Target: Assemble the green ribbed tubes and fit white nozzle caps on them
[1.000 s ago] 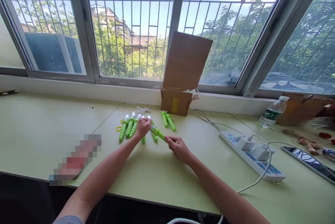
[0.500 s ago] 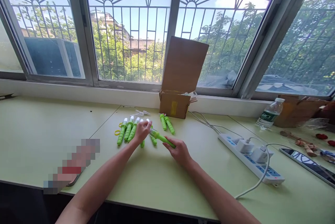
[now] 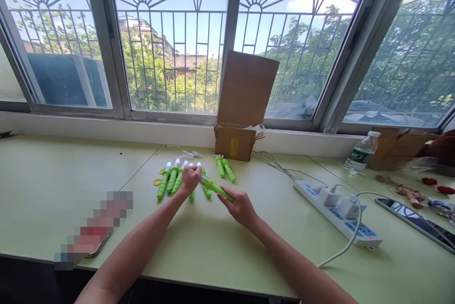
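Left hand (image 3: 190, 178) closed, fingertips pinching the white cap end of a green tube (image 3: 215, 187). Right hand (image 3: 240, 205) closed round its other end. The tube is held just above the table (image 3: 213, 247), beside a row of like tubes (image 3: 167, 183). Cap work appears in hand; it calls for a steady right grip.

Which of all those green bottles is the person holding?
The slanted green bottle between both hands: the left hand grips its pale capped end, the right hand its green end. The other green bottles lie on the table, untouched.
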### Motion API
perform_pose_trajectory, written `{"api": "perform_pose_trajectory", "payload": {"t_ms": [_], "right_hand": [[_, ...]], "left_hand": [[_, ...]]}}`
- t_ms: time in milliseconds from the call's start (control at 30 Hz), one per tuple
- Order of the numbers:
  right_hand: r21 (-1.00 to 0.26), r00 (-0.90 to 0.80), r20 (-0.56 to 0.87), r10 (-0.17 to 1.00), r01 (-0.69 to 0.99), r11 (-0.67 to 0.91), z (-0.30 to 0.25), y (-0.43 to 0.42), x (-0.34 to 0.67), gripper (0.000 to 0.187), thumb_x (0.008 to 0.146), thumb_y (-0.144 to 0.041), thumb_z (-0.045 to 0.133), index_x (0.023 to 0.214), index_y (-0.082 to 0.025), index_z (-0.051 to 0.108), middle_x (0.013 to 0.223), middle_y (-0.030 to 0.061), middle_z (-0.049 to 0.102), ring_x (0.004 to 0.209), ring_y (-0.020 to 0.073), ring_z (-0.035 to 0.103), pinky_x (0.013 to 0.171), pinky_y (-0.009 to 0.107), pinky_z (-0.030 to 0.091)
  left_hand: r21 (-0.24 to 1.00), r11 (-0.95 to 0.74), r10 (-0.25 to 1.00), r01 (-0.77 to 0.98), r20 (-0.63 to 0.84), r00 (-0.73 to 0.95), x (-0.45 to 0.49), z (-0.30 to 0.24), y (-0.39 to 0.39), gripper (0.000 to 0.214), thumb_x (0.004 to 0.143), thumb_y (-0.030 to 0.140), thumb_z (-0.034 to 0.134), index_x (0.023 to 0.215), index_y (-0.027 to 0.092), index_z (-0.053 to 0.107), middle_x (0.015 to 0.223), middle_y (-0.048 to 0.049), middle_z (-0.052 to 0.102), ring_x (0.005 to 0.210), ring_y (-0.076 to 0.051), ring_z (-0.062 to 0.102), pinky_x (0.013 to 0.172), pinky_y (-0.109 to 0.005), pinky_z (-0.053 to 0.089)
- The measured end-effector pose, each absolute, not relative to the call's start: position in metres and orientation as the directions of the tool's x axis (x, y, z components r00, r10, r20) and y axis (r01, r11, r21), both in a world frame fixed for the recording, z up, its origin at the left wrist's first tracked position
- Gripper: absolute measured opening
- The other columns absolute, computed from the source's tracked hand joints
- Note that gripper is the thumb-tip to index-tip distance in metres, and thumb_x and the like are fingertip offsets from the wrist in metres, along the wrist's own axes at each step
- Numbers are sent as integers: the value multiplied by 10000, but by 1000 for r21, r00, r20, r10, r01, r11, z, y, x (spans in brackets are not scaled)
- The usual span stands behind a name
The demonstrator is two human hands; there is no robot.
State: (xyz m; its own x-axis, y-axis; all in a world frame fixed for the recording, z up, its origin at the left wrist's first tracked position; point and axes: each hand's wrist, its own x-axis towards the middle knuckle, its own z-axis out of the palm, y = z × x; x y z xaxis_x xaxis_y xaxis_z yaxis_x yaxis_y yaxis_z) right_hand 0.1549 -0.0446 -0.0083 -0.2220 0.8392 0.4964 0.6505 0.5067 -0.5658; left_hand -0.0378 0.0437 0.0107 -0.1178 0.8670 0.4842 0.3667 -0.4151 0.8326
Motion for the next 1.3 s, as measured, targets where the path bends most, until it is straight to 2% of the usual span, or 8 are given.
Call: {"api": "perform_pose_trajectory", "payload": {"t_ms": [200,367,567,733,867,1033,1133,1300], "right_hand": [[-826,-242,351,904,374,421,-2,-41,154,567,786,-588,529,1107,-147,687,671,22,618,579,149,485,495,241,354],[-976,-285,112,952,146,159,2,-42,153,570,722,-613,598,997,-121,678,455,-89,273,424,52,185,404,212,136],[-985,-384,-130,914,-58,-164,1,-40,158,448,669,-593,666,760,-186,505,462,-114,285,384,27,126,365,190,56],[-966,-446,-200,872,-57,-250,2,-37,166,473,667,-582,678,669,-205,391,467,-112,291,382,25,149,359,170,76],[-997,-340,-28,940,79,-1,-1,-39,161,456,735,-599,602,888,-170,604,449,-95,356,363,41,198,357,181,149],[-798,-155,408,900,417,434,-10,-40,154,516,768,-558,582,1088,-166,683,826,54,699,726,208,609,611,284,460],[-628,-164,520,838,593,505,-14,-38,158,471,808,-500,567,1159,-199,656,971,86,711,803,232,633,688,306,471],[-286,-199,645,738,832,475,-18,-35,164,372,863,-418,537,1196,-281,633,844,66,698,698,173,603,625,244,395]], "left_hand": [[825,-414,865,386,488,-115,-38,10,45,403,744,314,461,433,197,232,428,47,201,431,-82,201,485,-264,145],[804,-450,849,389,520,-92,-38,11,43,409,766,296,454,427,192,250,429,40,218,429,-84,214,482,-266,150],[767,-516,815,381,577,-56,-39,20,35,435,806,333,446,444,198,248,453,31,221,455,-95,222,491,-271,174],[721,-555,783,416,622,-33,-39,25,28,452,831,366,428,445,200,261,448,26,229,471,-104,233,513,-273,198],[659,-599,741,455,672,2,-42,25,28,443,849,382,421,461,196,315,443,25,270,476,-103,257,531,-271,213],[632,-613,735,474,676,49,-46,20,32,404,854,383,422,503,185,397,472,14,377,492,-107,320,539,-266,228],[665,-595,767,452,638,71,-45,18,35,450,851,456,423,497,179,404,466,18,385,485,-104,329,522,-256,226],[784,-500,847,369,531,20,-41,15,39,536,843,565,380,504,164,483,415,17,407,431,-105,373,479,-249,245]]}}
